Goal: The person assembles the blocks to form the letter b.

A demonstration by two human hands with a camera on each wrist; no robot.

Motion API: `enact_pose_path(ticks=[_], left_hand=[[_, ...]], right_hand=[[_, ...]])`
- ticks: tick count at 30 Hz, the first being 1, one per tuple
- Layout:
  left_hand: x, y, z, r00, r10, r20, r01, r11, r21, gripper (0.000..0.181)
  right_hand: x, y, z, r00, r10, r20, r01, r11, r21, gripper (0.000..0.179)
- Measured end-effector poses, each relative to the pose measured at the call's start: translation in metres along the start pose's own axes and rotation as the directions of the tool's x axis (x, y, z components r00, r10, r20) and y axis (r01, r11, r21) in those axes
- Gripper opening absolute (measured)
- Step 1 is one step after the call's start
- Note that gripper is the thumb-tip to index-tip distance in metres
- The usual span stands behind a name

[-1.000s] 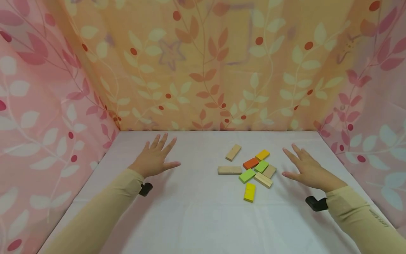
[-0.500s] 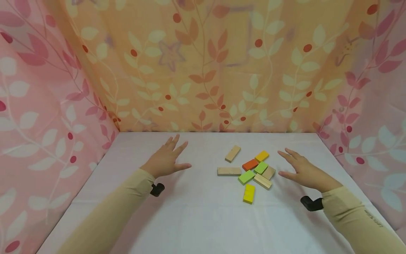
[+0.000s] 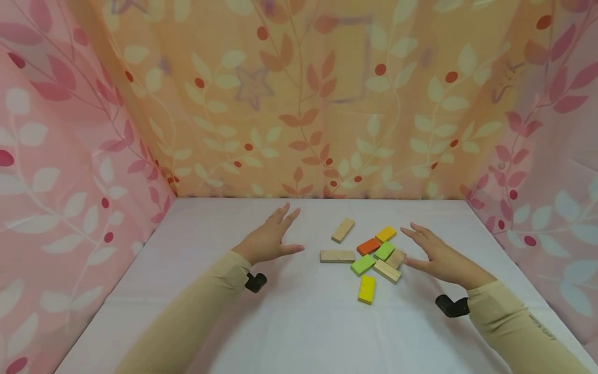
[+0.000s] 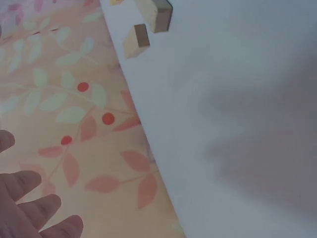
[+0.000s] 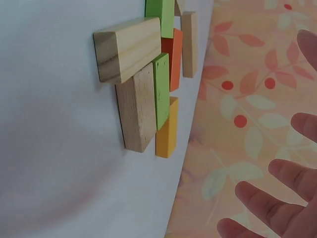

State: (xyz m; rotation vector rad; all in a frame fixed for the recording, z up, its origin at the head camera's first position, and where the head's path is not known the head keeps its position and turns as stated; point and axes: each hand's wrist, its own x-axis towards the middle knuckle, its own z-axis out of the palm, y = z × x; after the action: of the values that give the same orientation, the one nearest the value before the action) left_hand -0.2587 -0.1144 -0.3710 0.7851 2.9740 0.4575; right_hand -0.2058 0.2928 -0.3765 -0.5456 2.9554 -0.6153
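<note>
Several small wooden blocks lie in a loose cluster on the table, right of centre in the head view. An orange block [image 3: 369, 246], an amber block [image 3: 385, 234], two green blocks [image 3: 384, 251] and two plain wood blocks [image 3: 386, 271] are bunched together. A yellow block [image 3: 366, 290] lies nearer the front. Two more plain blocks, one lengthwise [image 3: 337, 256] and one slanted [image 3: 343, 230], lie on the cluster's left side. My left hand [image 3: 268, 240], fingers spread, hovers left of them, holding nothing. From the right, my empty right hand [image 3: 439, 257] reaches over the table, its thumb overlapping the cluster's edge in this view.
A white cloth covers the table [image 3: 299, 327]. Patterned curtains enclose it: an orange one [image 3: 299, 104] at the back and pink ones [image 3: 56, 171] on both sides. A small black device [image 3: 256, 282] sits at my left wrist, another [image 3: 452, 306] at my right.
My left hand has moved right, toward the blocks. My right hand has moved slightly left, closer to the cluster. The blocks lie as before.
</note>
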Motion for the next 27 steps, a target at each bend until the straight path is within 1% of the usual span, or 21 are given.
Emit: enact_pose_path(ticks=[6,12,19,23,27], left_hand=[[0.011,0.011,0.009,0.999,0.035,-0.01,-0.036,0.996,-0.078,0.095],[0.021,0.018,0.019,0.997,0.08,-0.009,-0.081,0.989,-0.122,0.094],[0.034,0.031,0.03,0.993,0.115,0.025,-0.11,0.982,-0.153,0.094],[0.043,0.04,0.039,0.99,0.132,0.043,-0.123,0.978,-0.167,0.094],[0.05,0.046,0.048,0.987,0.152,0.05,-0.139,0.971,-0.196,0.09]], right_hand=[[-0.001,-0.008,0.004,1.0,-0.028,-0.007,0.029,0.999,0.027,0.077],[0.001,-0.009,0.011,1.0,-0.027,-0.003,0.027,0.999,0.038,0.081],[0.003,-0.01,0.016,0.999,-0.032,0.011,0.031,0.997,0.071,0.084],[0.003,-0.013,0.02,0.999,-0.037,0.016,0.035,0.995,0.093,0.082],[0.003,-0.014,0.024,0.999,-0.052,0.016,0.049,0.992,0.115,0.08]])
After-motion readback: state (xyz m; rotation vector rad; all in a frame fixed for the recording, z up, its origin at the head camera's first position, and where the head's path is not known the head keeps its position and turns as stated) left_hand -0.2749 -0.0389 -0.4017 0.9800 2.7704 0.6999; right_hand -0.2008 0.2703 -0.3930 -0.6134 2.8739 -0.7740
